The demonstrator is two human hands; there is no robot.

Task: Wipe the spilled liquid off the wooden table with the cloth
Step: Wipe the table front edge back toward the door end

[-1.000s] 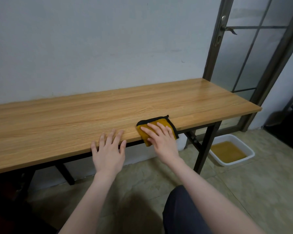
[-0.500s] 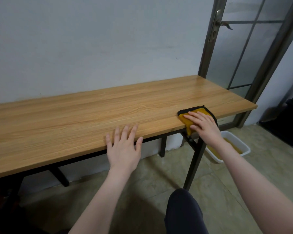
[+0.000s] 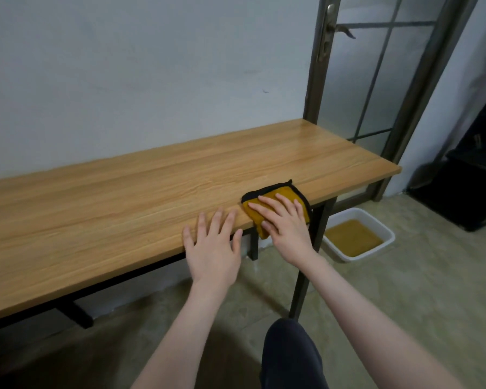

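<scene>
on table edge point(image 3: 152, 220) — hand point(image 3: 285, 223) pressing cloth point(image 3: 281, 196)

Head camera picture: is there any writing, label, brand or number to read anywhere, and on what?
None. No writing shows on the table, the cloth, the white tub or the door. The dark things at far right are too dim to tell.

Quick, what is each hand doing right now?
Left hand: open, fingers spread flat on the table edge, holding nothing.
Right hand: open, straight fingers pressing the cloth onto the table.
</scene>
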